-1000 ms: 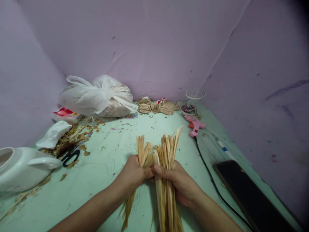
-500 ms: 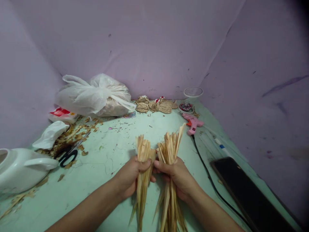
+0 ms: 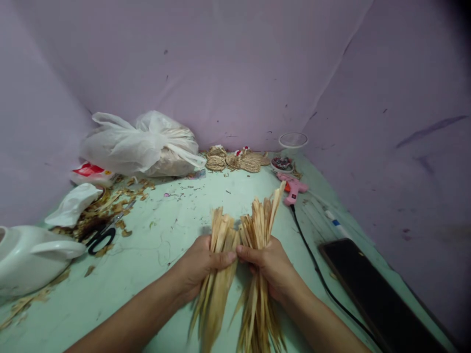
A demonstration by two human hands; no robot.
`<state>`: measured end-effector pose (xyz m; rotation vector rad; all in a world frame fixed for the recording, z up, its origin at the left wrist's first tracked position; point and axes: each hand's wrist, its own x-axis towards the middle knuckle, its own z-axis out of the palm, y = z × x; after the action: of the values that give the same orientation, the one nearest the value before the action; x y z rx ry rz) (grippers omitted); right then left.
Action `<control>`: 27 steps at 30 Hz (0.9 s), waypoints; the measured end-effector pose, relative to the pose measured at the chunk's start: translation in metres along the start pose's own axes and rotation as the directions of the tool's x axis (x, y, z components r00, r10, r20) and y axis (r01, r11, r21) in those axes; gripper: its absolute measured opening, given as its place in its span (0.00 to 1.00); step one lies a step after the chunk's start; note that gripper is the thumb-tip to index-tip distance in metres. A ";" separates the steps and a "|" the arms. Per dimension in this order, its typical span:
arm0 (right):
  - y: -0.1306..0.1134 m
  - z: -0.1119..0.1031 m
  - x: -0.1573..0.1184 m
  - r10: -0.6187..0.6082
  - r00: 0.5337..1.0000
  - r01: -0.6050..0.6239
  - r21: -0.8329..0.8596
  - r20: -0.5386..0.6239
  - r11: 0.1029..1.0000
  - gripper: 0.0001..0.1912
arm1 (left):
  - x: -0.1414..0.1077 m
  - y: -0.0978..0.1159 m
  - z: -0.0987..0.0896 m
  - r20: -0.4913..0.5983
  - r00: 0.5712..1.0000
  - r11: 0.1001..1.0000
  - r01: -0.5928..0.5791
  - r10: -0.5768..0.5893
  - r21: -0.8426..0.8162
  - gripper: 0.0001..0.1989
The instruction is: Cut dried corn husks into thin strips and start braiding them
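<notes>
Two bundles of dry, straw-coloured leaf strips, like corn husk, are held upright side by side over the pale green tabletop (image 3: 165,304). My left hand (image 3: 200,264) is closed round the left bundle of husk strips (image 3: 217,294), its thumb lying across the front. Round the larger right bundle of husk strips (image 3: 259,304) my right hand (image 3: 270,264) is closed. The two thumb tips nearly meet between the bundles. Most of the fingers are hidden behind the strips.
At the back lie a white plastic bag (image 3: 147,147) and woven straw pieces (image 3: 250,162). A pink glue gun (image 3: 292,189) with a black cord and a dark phone-like slab (image 3: 375,289) are on the right. Black-handled scissors (image 3: 101,240), dry scraps and a white jug (image 3: 33,260) lie left.
The left bundle looks wider, with a broad strip now lying on its front under my left thumb. My right hand keeps its hold almost unmoved. The view has shifted slightly.
</notes>
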<state>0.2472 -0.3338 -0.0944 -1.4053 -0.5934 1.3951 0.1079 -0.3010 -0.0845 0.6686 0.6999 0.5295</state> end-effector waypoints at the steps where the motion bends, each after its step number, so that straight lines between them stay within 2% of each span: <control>1: -0.001 0.000 0.000 -0.003 1.000 0.003 0.008 -0.005 1.000 0.13 | 0.000 0.001 0.000 -0.032 0.999 1.000 0.007 -0.007 -0.012 0.18; 5: -0.003 0.000 -0.001 0.004 0.999 -0.003 0.035 -0.032 0.999 0.14 | 0.003 0.004 -0.002 -0.192 0.981 0.999 0.016 -0.022 -0.032 0.16; 7: -0.005 0.000 -0.002 0.006 1.000 -0.005 0.039 -0.019 0.999 0.13 | 0.004 0.004 -0.002 -0.227 0.973 0.999 0.026 -0.033 -0.035 0.15; 11: -0.005 0.000 -0.002 -0.031 0.999 0.031 0.043 -0.011 0.999 0.12 | 0.003 0.003 -0.002 -0.202 0.978 0.998 0.045 -0.051 -0.034 0.17; 15: -0.004 -0.001 -0.001 -0.047 0.999 0.046 0.053 0.014 0.998 0.14 | 0.002 0.001 -0.002 -0.221 0.975 1.000 -0.009 0.005 -0.019 0.19; 22: -0.001 0.002 -0.005 -0.001 0.989 -0.007 0.051 0.148 0.999 0.18 | 0.002 -0.003 0.001 -0.262 0.962 0.997 -0.080 0.077 0.000 0.21; 27: 0.001 0.004 -0.005 0.010 0.991 -0.013 0.023 0.136 1.000 0.12 | 0.001 -0.005 0.003 -0.301 0.949 0.996 -0.086 0.088 0.020 0.17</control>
<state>0.2426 -0.3375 -0.0921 -1.3044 -0.6553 1.5105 0.1123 -0.3049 -0.0866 0.6330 0.9624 0.7210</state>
